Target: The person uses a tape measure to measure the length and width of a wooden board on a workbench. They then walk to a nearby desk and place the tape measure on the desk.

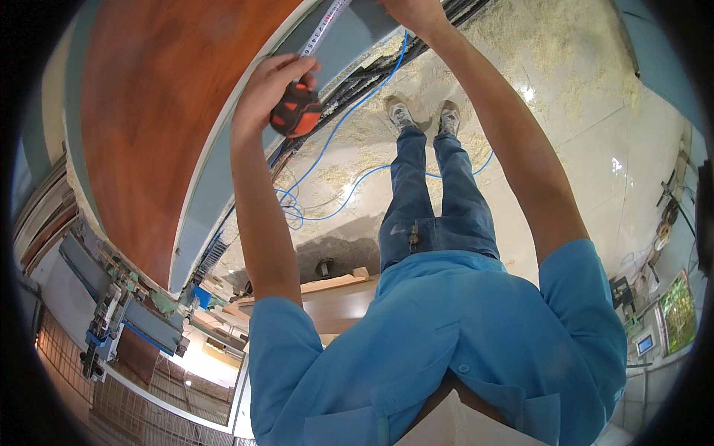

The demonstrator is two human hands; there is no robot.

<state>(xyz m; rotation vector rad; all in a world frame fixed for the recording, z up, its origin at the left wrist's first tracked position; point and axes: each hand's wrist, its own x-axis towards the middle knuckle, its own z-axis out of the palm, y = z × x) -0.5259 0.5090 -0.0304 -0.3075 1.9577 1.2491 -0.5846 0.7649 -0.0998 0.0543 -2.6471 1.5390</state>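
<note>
both hands on the tape: left hand (271, 89) grips the orange tape measure case (295, 111), right hand (413, 11) pinches the blade (325, 30); keep it taut along the panel edge (223, 149)

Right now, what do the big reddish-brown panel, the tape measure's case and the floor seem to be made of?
The reddish-brown panel looks like wood or laminated board: faint grain streaks, matte face, pale edge band. The tape measure's case, in the left hand, seems orange plastic with black rubbery grip parts; its blade looks like coated metal. The floor appears to be glossy pale tile, given the light reflections and seams, strewn with sawdust.
</note>
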